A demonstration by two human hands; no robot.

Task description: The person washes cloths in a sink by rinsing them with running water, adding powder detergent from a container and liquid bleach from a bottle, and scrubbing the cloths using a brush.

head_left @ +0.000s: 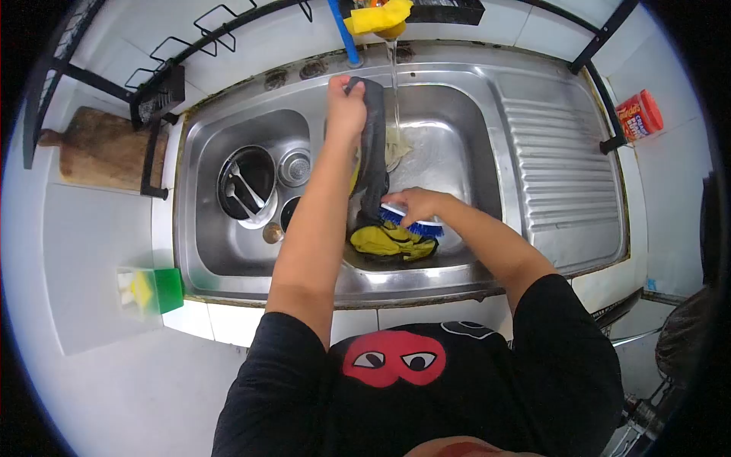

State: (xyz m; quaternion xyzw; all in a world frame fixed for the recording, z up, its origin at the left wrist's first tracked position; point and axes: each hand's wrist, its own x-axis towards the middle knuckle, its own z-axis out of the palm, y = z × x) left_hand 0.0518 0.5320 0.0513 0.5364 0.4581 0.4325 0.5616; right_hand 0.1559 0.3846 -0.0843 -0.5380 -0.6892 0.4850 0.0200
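My left hand (348, 110) grips the top end of a dark grey strap-like piece of fabric (372, 145), stretched lengthwise over the right basin (472, 152). Lower down, my right hand (411, 207) holds a brush (428, 227) with a white back and blue bristles. The brush lies against the lower end of the dark fabric. A yellow and black fabric part (384, 241) rests beneath it near the basin's front wall. Water (395, 84) runs from the faucet beside the dark fabric.
The left basin (221, 137) holds a dark pan (255, 171) with utensils, a round metal piece (295, 167) and cups. A ribbed drainboard (560, 160) lies right. Left are a wooden board (106, 148) and a green box (167, 289). Black racks edge the sink; a red packet (640, 115) hangs right.
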